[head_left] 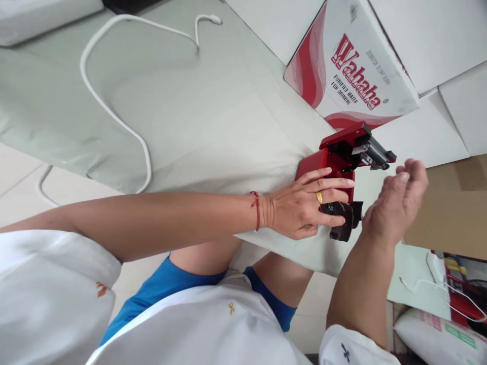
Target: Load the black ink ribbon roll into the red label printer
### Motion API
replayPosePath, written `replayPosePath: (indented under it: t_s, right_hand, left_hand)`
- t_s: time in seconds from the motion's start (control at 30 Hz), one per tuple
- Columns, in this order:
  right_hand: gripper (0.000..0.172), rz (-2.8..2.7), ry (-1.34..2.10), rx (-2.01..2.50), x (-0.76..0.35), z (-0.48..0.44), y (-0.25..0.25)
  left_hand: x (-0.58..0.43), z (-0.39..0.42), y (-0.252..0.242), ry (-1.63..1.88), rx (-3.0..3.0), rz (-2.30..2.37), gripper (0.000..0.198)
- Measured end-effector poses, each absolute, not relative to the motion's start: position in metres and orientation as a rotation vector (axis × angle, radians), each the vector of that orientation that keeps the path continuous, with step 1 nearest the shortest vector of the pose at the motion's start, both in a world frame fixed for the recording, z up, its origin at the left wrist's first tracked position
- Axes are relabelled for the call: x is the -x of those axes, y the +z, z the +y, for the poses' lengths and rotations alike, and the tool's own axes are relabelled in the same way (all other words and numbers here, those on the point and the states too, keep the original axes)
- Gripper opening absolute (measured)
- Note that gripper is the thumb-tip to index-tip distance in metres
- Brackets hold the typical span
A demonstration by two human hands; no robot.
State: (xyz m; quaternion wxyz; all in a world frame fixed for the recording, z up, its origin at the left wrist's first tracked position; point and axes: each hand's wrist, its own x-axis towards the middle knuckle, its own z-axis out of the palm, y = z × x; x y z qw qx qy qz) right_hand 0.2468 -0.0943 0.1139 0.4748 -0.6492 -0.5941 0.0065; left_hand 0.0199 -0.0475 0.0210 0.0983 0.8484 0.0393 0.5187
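Note:
A small red machine with a black and silver mechanism rests tilted on the covered table. My left hand lies palm down over its body, fingers spread, a gold ring on one finger. Beneath those fingertips sits a dark, glossy curved part, partly hidden. Just to the right of the mechanism, my right hand is raised, its thumb pressed against the bunched fingers. A faint thin line seems to run from the mechanism towards that thumb; whatever the fingers hold is too small to make out.
Behind the machine stands a white and red Wahaha carton among white boxes. A brown cardboard box is on the right. The pale green table cover carries a white cable. A printed white sack lies at lower right.

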Motion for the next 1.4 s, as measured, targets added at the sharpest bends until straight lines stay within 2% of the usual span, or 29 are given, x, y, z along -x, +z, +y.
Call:
replayPosePath:
  t_s: [0.07, 0.23, 0.4, 0.53, 0.7, 0.8, 1.03, 1.27, 1.33, 1.4]
  right_hand:
    - [0.054, -1.358, 0.119, 1.499, -0.240, -0.083, 0.112]
    - [0.051, -1.266, 0.020, 1.455, -0.219, -0.091, 0.114]
    - [0.042, -1.502, -0.059, 1.649, -0.221, -0.136, 0.115]
    - [0.030, -1.657, 0.065, 1.738, -0.228, -0.160, 0.111]
    - [0.029, -1.724, -0.039, 1.790, -0.225, -0.161, 0.113]
    - [0.028, -1.752, -0.087, 1.813, -0.221, -0.160, 0.116]
    - [0.025, -1.718, -0.049, 1.811, -0.225, -0.163, 0.109]
    - [0.027, -1.565, -0.095, 1.750, -0.215, -0.160, 0.093]
    - [0.027, -1.564, -0.141, 1.717, -0.207, -0.161, 0.091]
    - [0.028, -1.594, -0.171, 1.670, -0.199, -0.163, 0.091]
  left_hand:
    - [-0.020, -0.048, 0.021, 1.567, -2.504, 0.119, 0.041]
    - [-0.020, -0.050, 0.020, 1.593, -2.502, 0.130, 0.041]
    - [-0.019, -0.048, 0.022, 1.733, -2.397, 0.166, 0.054]
    - [-0.016, -0.035, 0.025, 1.539, -2.270, 0.303, 0.057]
    - [-0.012, -0.019, 0.030, 1.270, -2.116, 0.339, 0.047]
    - [-0.011, -0.015, 0.032, 1.288, -2.027, 0.272, 0.043]
    - [-0.017, -0.017, 0.035, 1.353, -1.951, 0.325, 0.052]
    - [-0.017, -0.017, 0.031, 1.376, -2.024, 0.262, 0.032]
    - [-0.016, -0.015, 0.027, 1.369, -2.011, 0.272, 0.033]
    - [-0.016, -0.012, 0.022, 1.345, -1.951, 0.324, 0.045]
